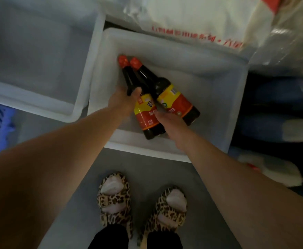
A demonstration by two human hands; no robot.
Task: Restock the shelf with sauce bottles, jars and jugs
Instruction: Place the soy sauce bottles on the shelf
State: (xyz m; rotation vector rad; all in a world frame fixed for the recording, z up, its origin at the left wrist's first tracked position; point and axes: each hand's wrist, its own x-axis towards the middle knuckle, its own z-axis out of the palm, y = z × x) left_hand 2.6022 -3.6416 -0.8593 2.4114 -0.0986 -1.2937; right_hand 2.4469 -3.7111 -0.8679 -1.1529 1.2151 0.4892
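Crates sit on the floor: an empty white crate (39,72) at left, then the white crate (192,56) holding the last two sauce bottles. The left hand (123,101) curls round the neck of the left bottle (143,112); the right hand (168,119) grips the right bottle (175,99) low on its body. Both bottles lie tilted, touching. No shelf shows, so shelving these remains; the crates look nearly emptied.

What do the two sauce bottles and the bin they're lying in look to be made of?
Both sauce bottles: glossy clear glass or hard plastic, undecidable here; highlights run down the dark necks. Caps: red, likely plastic. Labels: smooth printed film or paper. Bin: matte, translucent white plastic with thick moulded rims.
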